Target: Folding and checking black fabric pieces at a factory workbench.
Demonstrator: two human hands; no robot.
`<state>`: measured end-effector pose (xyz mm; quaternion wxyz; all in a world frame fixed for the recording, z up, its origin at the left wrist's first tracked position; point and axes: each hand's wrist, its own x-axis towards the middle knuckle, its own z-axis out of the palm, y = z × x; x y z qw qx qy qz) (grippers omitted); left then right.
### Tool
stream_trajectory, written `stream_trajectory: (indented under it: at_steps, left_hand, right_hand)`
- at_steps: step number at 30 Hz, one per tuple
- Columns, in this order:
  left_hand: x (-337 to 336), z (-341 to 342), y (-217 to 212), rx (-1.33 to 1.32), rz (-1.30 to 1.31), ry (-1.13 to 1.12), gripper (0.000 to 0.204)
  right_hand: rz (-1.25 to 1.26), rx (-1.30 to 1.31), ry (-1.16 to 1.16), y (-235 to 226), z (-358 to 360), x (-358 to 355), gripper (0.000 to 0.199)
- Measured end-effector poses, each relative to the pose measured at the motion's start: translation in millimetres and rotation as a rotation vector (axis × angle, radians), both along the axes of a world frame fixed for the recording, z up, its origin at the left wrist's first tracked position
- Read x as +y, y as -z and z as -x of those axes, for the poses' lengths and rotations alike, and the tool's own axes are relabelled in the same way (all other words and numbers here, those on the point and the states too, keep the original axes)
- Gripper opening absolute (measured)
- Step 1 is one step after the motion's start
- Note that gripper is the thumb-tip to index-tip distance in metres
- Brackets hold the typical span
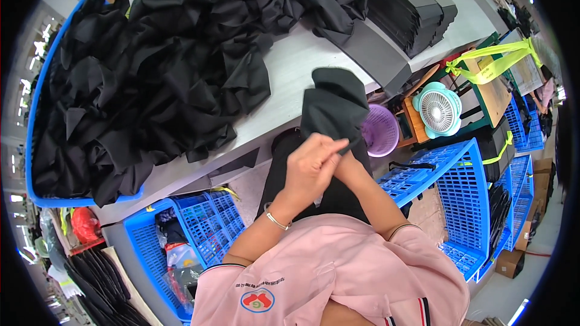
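A folded black fabric piece [335, 108] stands up in front of my body, over my lap and just off the table's near edge. My left hand [312, 160] is closed at its lower end, with the fingers bent and the thumb side toward the right. Behind and beside it, my right hand [347, 168] grips the same lower end; its fingers are partly covered by the left hand and the cloth. A large heap of loose black fabric pieces [175, 54] spreads over the table's left and far side.
The pale table [296, 63] carries a stack of flat dark panels [411, 18] at the far right. A purple basket [382, 131] and a small teal fan [439, 110] stand right of my hands. Blue plastic crates [462, 199] flank me, another blue crate [145, 247] at left.
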<state>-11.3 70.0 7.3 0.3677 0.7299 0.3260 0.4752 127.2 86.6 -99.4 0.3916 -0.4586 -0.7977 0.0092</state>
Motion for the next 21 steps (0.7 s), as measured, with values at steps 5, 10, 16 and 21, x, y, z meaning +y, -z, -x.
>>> stream_trajectory:
  at_steps: [5,10,16,21]
  left_hand:
    - [-41,0,10,0.030,0.154,0.017,0.026]
    - [-43,14,10,-0.061,0.230,0.004,0.023]
    - [-48,16,1,-0.093,0.366,0.069,0.021]
    - [-38,21,9,-0.089,0.420,0.056,0.016]
  right_hand:
    - [-0.062,-0.026,0.128,7,-1,30,0.028]
    - [-0.103,-0.073,0.282,22,5,10,0.032]
    - [-0.146,-0.143,0.466,34,-16,4,0.037]
    - [-0.202,-0.188,0.592,46,-16,5,0.041]
